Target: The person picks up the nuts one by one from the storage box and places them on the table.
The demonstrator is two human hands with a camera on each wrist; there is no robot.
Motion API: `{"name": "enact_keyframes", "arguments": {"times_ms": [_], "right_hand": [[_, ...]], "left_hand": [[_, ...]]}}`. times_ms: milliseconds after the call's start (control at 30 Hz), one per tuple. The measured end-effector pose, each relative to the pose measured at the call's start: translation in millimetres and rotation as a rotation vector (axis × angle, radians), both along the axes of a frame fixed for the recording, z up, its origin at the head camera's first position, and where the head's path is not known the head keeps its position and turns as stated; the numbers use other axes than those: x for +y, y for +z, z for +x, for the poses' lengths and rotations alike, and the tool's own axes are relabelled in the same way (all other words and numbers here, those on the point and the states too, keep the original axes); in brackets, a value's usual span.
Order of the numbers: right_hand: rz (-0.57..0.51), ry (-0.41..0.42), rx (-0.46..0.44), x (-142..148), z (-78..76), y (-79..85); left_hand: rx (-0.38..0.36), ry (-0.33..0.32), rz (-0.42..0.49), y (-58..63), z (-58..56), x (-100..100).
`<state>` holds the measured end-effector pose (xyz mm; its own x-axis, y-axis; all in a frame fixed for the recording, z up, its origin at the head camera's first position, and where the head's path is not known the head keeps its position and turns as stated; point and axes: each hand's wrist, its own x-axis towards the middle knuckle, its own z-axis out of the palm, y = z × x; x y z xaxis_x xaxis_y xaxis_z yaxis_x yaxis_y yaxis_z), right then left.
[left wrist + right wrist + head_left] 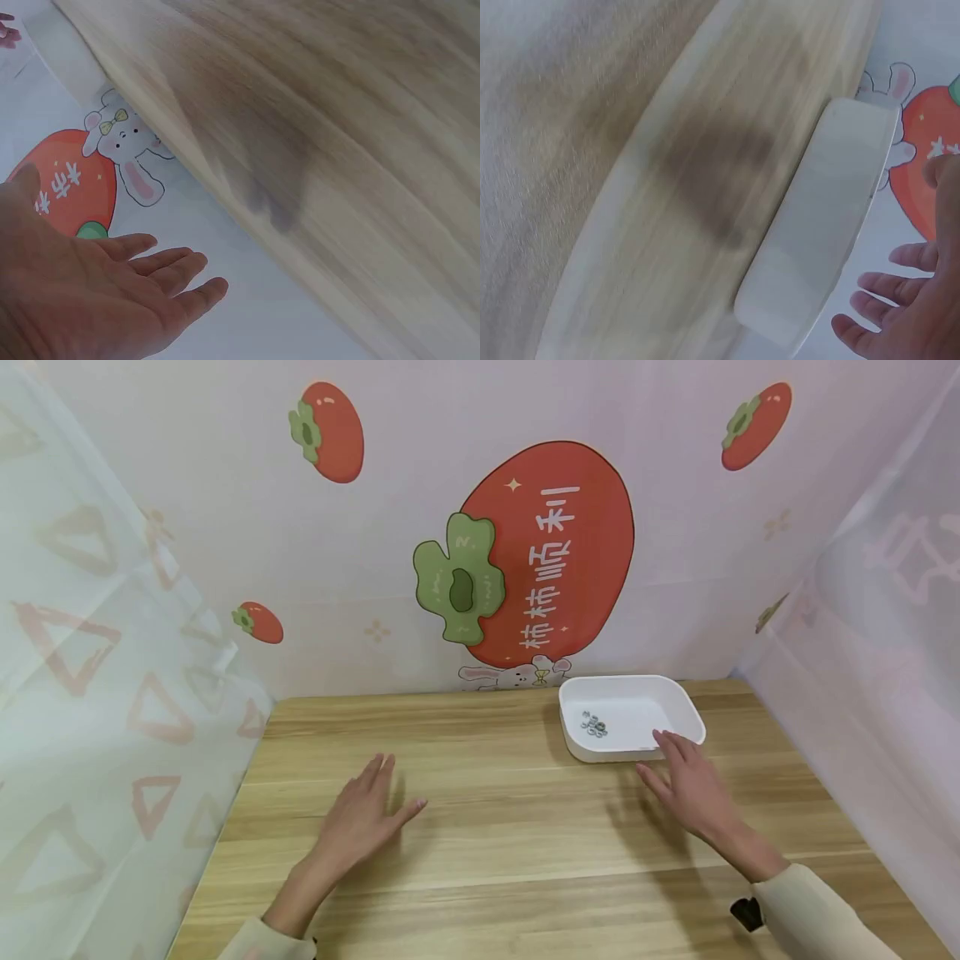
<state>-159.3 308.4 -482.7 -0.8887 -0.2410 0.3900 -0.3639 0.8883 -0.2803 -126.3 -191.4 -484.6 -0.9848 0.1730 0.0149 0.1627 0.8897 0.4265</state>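
Note:
A white plastic tray [637, 757] stands at the back right of the wooden table. Several small shiny metal nuts or rings [595, 725] lie in its left part. My right hand [693, 789] hovers at the tray's front right, fingers spread, fingertips overlapping the near rim in the head view. In the right wrist view the tray's outer wall [821, 217] shows beside the relaxed fingers. My left hand [360, 814] is held over the left part of the table, fingers loosely extended and thumb apart, with nothing in it. The left wrist view shows its palm [97, 300] bare.
The wooden table [480, 827] ends at a back cloth [390, 510] printed with persimmons and a rabbit. Pale patterned cloth walls [97, 693] rise along the left and right sides. A small black object [747, 913] sits at the right sleeve's cuff.

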Motion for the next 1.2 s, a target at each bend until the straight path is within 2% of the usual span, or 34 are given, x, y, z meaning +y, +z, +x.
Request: {"name": "enact_keyframes", "arguments": {"times_ms": [300, 500, 633, 767, 1000, 1200], "right_hand": [[-0.110, -0.073, -0.136, 21.9, -15.3, 7.5], [-0.157, -0.118, -0.135, 40.3, -28.9, 4.2], [-0.173, -0.118, -0.108, 52.0, -37.6, 0.6], [-0.168, -0.109, -0.103, 60.9, -46.9, 0.7], [-0.252, -0.182, -0.265, 68.8, -61.2, 6.7], [-0.272, -0.220, -0.343, 76.4, -70.7, 6.9]], "left_hand": [[-0.170, 0.006, 0.246, -1.6, -12.6, 18.3], [-0.187, 0.020, 0.326, -2.7, -22.9, 35.6], [-0.189, 0.018, 0.368, -4.1, -30.8, 47.9], [-0.227, 0.017, 0.471, -2.7, -37.8, 59.7], [-0.317, 0.016, 0.682, 0.9, -51.4, 78.9], [-0.343, 0.019, 0.792, 1.4, -64.4, 97.9]]}}
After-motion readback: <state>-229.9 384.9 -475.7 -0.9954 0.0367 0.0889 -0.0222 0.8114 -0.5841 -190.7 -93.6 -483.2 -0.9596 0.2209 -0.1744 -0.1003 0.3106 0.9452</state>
